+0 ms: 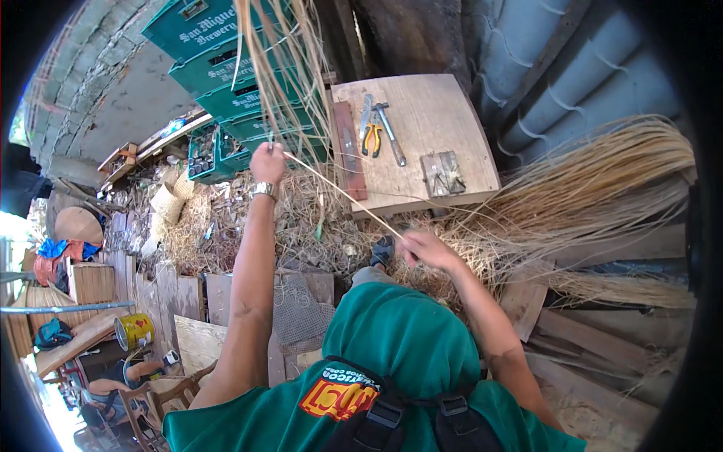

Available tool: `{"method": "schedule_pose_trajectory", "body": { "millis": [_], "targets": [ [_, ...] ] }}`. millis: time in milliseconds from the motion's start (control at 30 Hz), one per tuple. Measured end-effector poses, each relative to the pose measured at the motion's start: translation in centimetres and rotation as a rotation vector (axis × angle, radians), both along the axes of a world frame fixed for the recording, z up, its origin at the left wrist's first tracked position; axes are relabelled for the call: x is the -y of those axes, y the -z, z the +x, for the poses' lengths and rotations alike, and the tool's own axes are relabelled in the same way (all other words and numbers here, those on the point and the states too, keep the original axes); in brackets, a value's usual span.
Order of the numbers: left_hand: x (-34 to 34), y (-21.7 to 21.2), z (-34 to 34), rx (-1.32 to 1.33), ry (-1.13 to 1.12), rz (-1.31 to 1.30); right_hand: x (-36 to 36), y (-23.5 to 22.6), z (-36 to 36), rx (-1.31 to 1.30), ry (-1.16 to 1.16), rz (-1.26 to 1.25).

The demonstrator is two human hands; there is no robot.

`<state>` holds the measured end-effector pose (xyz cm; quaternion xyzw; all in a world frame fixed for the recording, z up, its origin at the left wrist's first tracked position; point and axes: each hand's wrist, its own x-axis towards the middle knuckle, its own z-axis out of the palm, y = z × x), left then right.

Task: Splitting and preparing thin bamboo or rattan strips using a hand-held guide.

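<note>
A thin pale strip of rattan or bamboo (339, 189) is stretched slantwise between my two hands. My left hand (269, 161), with a metal watch on its wrist, is closed around its upper end, just below a hanging bunch of long strips (290, 68). Lower and to the right, my right hand (426, 249) closes on the other end. Beyond the strip stands a low wooden worktable (444, 105). On it lie a hammer (390, 135), yellow-and-black-handled pliers (371, 140), a grey blade (365, 113) beside them, and a small block with metal on it (443, 175).
Green plastic crates (233, 75) are stacked at the far left. A large bundle of pale strips (610, 169) lies at the right by corrugated sheets (572, 75). Shavings (301, 203) litter the ground. A yellow can (134, 331) and another person (113, 388) are at lower left.
</note>
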<state>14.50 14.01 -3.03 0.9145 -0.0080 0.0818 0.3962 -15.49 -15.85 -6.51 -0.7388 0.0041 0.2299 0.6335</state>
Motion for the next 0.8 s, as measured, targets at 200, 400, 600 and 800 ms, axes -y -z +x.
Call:
{"method": "schedule_pose_trajectory", "body": {
  "millis": [200,400,600,800],
  "targets": [
    [1.2,-1.0,-0.7,-0.075,0.049,-0.117,5.4,10.2,-18.9,-0.384,0.286,0.016],
    [4.5,-8.3,3.1,0.146,0.089,0.225,5.9,19.6,-39.0,-0.316,0.577,-0.382],
    [2.1,-17.2,12.9,0.165,0.052,0.368,7.9,13.5,-54.4,-0.895,-0.465,-0.762],
    [2.9,-12.3,9.8,0.429,0.156,0.388,8.3,16.2,-53.0,-0.925,1.167,-0.179]
  ]
}}
